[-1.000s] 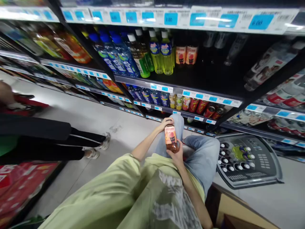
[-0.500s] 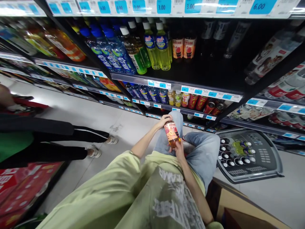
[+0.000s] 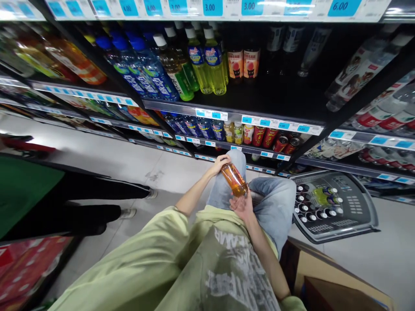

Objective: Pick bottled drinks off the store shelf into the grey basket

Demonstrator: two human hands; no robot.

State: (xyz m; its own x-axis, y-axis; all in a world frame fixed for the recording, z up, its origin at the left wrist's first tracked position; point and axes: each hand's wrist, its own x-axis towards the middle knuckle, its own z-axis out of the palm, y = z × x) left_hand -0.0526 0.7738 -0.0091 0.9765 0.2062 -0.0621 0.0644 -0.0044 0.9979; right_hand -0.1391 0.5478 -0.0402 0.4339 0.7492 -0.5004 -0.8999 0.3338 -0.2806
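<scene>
A bottle of amber drink is tilted above my lap, its clear side with the contents facing me and the peach-coloured label mostly turned away. My left hand is closed around its neck end, so the cap is hidden. At the bottle's base, my right hand is palm up, with its thumb side and fingers against the bottom, holding that end. Two bottles with peach-coloured labels stand on the shelf ahead.
A grey shopping basket on the floor to my right holds several bottles. Open cardboard boxes lie nearer me. Drink shelves run across the front. At left stands another person in black trousers, near red stacked goods.
The bottle has been turned about its length, swinging its label out of view. My right hand's palm now faces up more. The person at left has shifted.
</scene>
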